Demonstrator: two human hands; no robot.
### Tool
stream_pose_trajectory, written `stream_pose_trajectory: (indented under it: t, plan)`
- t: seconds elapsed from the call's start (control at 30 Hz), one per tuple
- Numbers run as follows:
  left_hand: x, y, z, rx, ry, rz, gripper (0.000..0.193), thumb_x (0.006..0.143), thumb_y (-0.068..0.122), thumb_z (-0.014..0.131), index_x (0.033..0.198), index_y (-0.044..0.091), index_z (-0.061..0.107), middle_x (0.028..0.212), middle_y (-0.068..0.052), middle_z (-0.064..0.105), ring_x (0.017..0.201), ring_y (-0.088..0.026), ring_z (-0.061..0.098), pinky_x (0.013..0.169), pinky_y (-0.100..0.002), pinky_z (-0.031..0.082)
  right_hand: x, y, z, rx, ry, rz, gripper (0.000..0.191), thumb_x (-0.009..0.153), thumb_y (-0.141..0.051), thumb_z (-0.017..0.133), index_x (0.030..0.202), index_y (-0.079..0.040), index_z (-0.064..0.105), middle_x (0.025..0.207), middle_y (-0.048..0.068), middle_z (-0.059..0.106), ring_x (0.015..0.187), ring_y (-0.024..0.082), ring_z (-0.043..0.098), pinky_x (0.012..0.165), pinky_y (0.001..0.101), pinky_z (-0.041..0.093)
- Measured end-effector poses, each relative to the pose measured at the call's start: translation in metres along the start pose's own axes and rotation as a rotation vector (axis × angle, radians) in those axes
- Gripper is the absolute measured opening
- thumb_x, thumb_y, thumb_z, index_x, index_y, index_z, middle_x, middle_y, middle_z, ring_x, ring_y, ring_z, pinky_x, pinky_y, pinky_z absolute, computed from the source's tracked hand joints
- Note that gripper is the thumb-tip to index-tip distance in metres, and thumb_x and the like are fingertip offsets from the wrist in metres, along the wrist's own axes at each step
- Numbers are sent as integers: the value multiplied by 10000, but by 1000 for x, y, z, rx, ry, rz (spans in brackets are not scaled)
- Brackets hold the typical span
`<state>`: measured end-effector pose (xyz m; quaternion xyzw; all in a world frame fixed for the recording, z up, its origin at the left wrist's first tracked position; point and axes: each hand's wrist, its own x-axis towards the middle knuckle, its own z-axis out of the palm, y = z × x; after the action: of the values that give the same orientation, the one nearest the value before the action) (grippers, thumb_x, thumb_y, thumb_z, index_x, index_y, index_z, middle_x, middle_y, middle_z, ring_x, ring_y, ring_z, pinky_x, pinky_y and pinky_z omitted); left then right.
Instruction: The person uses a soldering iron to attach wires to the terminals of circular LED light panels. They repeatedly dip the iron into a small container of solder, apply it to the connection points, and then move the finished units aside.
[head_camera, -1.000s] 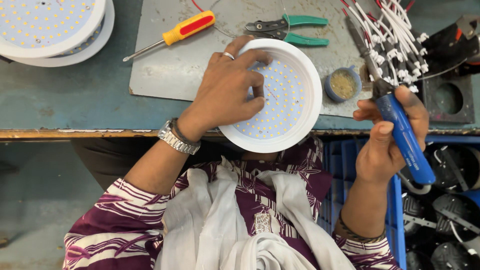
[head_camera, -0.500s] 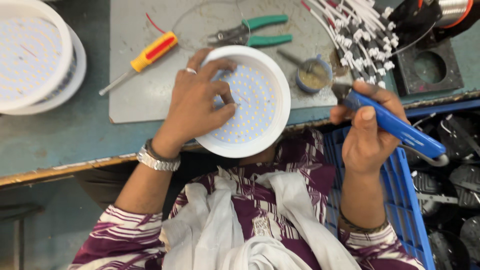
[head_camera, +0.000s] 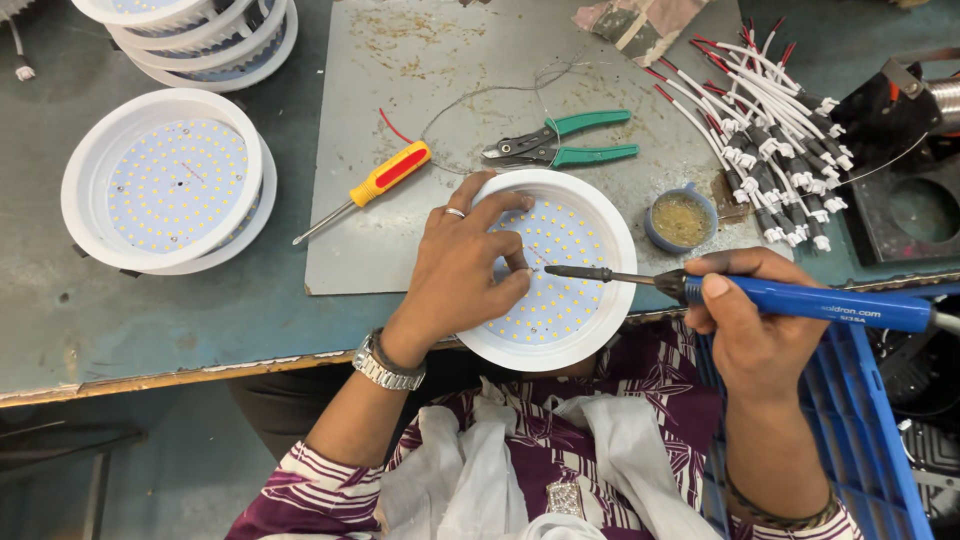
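Fingers of the left hand spread over the near-left part of a round white lamp, pressing on its LED board; thumb and forefinger pinch together at something too small to make out, perhaps a wire end. The right hand is closed around the blue handle of a soldering iron, held level, with its dark tip over the middle of the board, just beside that pinch. Whether the tip touches the board cannot be told.

The lamp lies at the near edge of the counter, partly on a grey metal sheet. Just right of it stands a small blue pot of brownish paste, and beyond that a heap of white leads with red ends. Far of the lamp lie green pliers and a yellow-and-red screwdriver. More lamps sit stacked to the left.

By the look of it, a joint on the board is being soldered. That calls for a steady tip on the pad, with the pinching fingers kept clear of the hot metal.
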<state>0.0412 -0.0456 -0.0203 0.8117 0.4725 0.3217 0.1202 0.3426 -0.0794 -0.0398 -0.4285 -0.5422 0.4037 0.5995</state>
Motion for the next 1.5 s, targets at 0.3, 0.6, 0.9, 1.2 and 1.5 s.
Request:
stream_pose_trajectory:
  t: [0.3,0.6,0.9,1.2,1.5]
  plan:
    - [2,3,-3,5,-17,-22,88,693,223,736,668,139,730,1363,-34,627,1447,-385,374,985,-520,395,8,-11,13,-92,-59,41,153,999,-65,682,1075,66,704,767,68,675,588,78,617,569,186,483]
    - [2,3,-4,4,-33,-29,92,689,223,739,668,134,731,1366,-32,620,1452,-390,364,978,-520,393,10,-20,16,-193,-111,-5,172,994,-94,690,1077,55,713,701,52,669,559,63,628,578,179,497]
    - [2,3,-3,5,-25,-29,98,682,228,752,657,136,728,1367,-38,619,1449,-395,361,988,-535,391,14,-27,20,-232,-152,-22,185,988,-112,695,1072,50,722,665,44,661,537,56,618,563,176,485]
    - [2,2,-1,12,-17,-34,105,684,231,744,649,135,718,1359,-34,628,1449,-392,370,974,-530,401,11,-35,18,-266,-115,-38,184,1011,-131,694,1064,44,722,698,43,670,564,56,635,542,149,495]
    - [2,2,0,29,-7,-35,93,668,227,745,637,144,716,1350,-32,630,1437,-389,377,956,-530,403,14,-34,21,-309,-147,-51,181,999,-127,698,1034,47,731,661,33,661,541,52,625,536,145,486]
